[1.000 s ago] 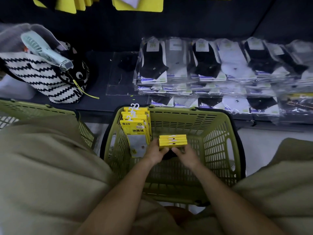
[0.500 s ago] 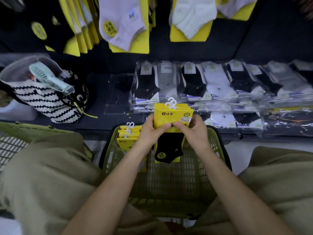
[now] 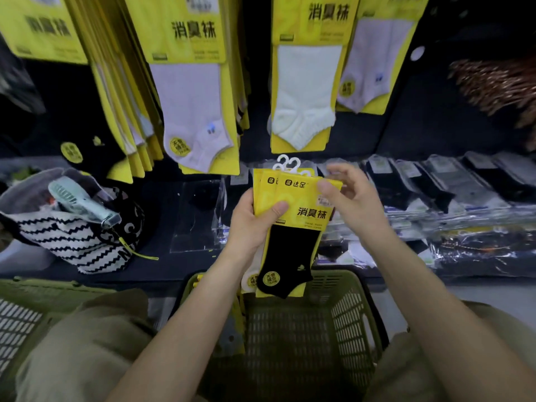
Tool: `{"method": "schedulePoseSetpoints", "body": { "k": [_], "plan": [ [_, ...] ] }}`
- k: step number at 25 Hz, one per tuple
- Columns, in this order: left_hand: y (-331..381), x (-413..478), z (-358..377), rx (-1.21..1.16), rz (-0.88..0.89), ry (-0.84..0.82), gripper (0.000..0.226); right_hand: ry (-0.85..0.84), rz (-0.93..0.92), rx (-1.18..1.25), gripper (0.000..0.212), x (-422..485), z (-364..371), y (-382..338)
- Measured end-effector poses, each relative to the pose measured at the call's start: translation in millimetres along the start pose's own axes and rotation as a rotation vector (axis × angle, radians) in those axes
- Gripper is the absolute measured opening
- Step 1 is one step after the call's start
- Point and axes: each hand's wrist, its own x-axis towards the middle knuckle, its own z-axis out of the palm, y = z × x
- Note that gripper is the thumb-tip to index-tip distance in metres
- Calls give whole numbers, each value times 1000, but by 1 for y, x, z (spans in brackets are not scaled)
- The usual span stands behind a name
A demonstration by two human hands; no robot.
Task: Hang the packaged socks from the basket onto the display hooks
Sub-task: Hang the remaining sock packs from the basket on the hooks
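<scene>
Head-worn view faces forward and down, seemingly close above the basket (image 3: 349, 317).

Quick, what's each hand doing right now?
Left hand: holding the stack of sock packs, thumb across the front.
Right hand: pinching the stack's top right corner.

Fanned yellow sock packs (image 3: 298, 195), black sock frontmost, upright above green basket (image 3: 348, 320)
</scene>
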Motion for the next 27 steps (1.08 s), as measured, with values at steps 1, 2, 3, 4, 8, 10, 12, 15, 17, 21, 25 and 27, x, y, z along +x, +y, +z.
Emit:
{"method": "schedulePoseSetpoints", "body": {
  "k": [1, 2, 3, 4, 8, 10, 12, 15, 17, 21, 25, 27],
  "plan": [
    [4, 3, 2, -2, 17, -13, 30, -12, -67, -52, 16, 8, -4, -12],
    [7, 6, 4, -11, 32, -27, 29, -29, -125, -124, 17, 15, -5, -23],
    [10, 9, 5, -21, 46, -40, 29, -41, -165, -180, 20, 22, -6, -32],
    [13, 11, 6, -27, 60, -54, 29, -52, -177, -193, 23, 28, -7, -38],
    [30, 17, 7, -23, 103, -57, 26, -60, -102, -47, 20, 43, -6, -59],
    [40, 20, 9, 19, 145, -43, 21, -26, -116, -49, 20, 51, -6, -68],
    [50, 22, 10, 57, 181, -29, 14, -24, -147, -71, 21, 59, -6, -81],
    [70, 25, 11, 53, 266, 6, 12, -22, -203, -99, 22, 69, -6, -103],
    [88, 27, 15, 57, 335, 34, 11, 20, -237, -78, 22, 73, -7, -117],
    [130, 36, 21, 81, 456, 90, 9, 159, -269, 58, 19, 86, -18, -150],
    [157, 43, 13, 120, 551, 177, 8, 276, -258, 133, 14, 106, -29, -185],
    [163, 44, 7, 102, 560, 205, 6, 259, -288, 91, 14, 117, -29, -198]
  ]
}}
